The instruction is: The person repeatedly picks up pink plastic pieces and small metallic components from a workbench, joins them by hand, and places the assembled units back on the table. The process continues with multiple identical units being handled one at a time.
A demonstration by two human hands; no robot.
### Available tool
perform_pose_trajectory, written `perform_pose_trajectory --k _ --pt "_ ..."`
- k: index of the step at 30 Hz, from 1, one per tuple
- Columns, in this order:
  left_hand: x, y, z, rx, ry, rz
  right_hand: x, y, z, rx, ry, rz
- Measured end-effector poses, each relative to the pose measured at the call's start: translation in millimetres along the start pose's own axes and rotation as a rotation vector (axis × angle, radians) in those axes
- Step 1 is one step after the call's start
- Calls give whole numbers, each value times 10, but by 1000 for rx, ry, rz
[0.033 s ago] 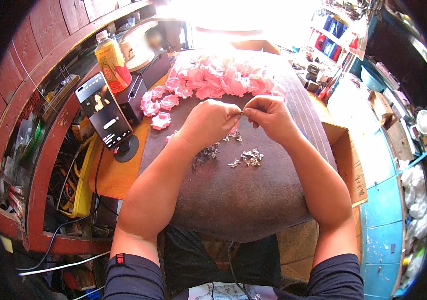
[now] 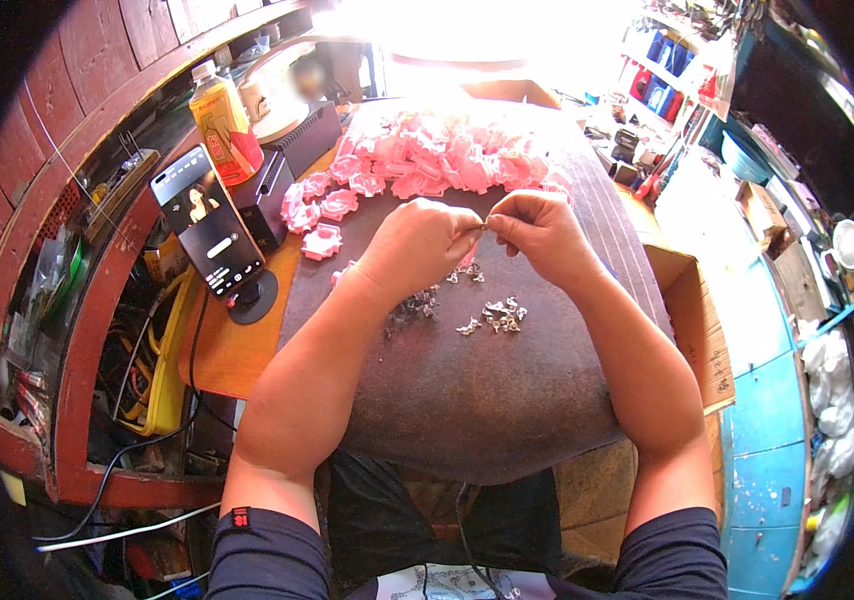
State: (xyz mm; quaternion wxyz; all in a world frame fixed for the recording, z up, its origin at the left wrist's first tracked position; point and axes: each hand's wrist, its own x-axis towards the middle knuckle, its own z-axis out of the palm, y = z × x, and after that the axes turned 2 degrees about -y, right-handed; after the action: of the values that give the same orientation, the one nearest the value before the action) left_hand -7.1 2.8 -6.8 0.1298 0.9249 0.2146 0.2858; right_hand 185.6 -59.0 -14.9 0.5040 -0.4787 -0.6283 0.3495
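Observation:
My left hand [image 2: 425, 240] and my right hand [image 2: 544, 235] meet above the brown mat [image 2: 487, 400], both with fingertips pinched together. Between the fingertips is something tiny that I cannot make out. Just beyond the hands lies a wide heap of pink plastic pieces [image 2: 427, 155], and a few loose ones [image 2: 322, 241] spread off to its left. Nearer to me, below the hands, small silvery metal parts [image 2: 504, 316] sit in little clusters. My left wrist partly hides a darker cluster of metal parts [image 2: 417, 305].
At left a phone [image 2: 209, 222] on a round stand shows a lit screen, with a drink bottle [image 2: 226, 125] behind it on a dark box. A cardboard box [image 2: 697, 320] stands beyond the mat's right edge. Blue cabinets [image 2: 767, 430] line the right side.

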Motion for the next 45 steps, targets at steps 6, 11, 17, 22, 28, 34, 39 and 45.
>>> perform_pose_trajectory --k 6,11,17,22,28,34,39,45 --pt "9 -15 20 14 -6 19 -14 -11 -18 -149 -12 -19" --pt "16 -9 74 -365 168 -85 -18 -104 -26 -196 88 -92" --pt "52 -16 -82 -719 -13 -416 -46 -117 -30 -389 89 -206" --pt "34 -133 59 -564 63 -253 -80 -132 106 -604 28 -387" --pt "33 -78 36 -557 -7 -250 -104 -117 142 -676 4 -384" --pt "27 -84 54 -558 -3 -233 -114 -112 164 -755 1 -433" --pt "28 -99 56 -560 -2 -228 -117 -130 160 -795 0 -460" --pt "45 -76 27 -586 -59 -234 -109 -114 142 -829 -19 -500"
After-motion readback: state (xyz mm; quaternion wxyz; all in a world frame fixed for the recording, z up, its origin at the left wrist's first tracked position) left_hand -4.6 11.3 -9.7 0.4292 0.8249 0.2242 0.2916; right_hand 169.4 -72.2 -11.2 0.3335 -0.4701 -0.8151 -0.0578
